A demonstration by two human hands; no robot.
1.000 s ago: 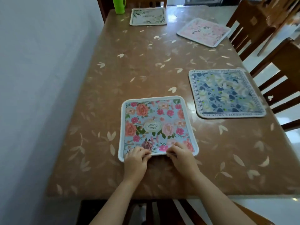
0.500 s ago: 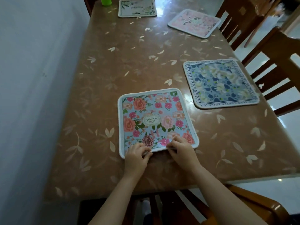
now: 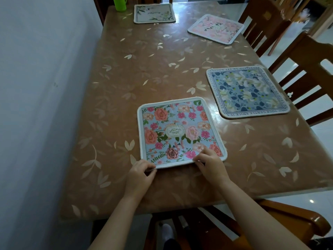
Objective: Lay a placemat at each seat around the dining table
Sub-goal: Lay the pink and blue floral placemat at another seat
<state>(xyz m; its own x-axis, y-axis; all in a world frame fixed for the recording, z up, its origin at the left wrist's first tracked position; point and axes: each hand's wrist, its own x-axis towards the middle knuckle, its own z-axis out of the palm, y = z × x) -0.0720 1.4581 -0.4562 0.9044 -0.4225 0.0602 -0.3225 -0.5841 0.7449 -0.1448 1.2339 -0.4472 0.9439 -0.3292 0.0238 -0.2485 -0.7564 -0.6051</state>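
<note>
Cut off at top frame edge: green cup (image 3: 119, 3). Hard to read: fingertips (image 3: 199, 158), curled at mat edge. Lying flat on table (image 3: 126, 78) close to near edge: floral placemat (image 3: 180, 132). Nearly square, long axis unclear; near edge roughly parallel to table edge. Pinched at near-left corner by left hand (image 3: 139, 175), right of centre by right hand (image 3: 210, 164).
</note>
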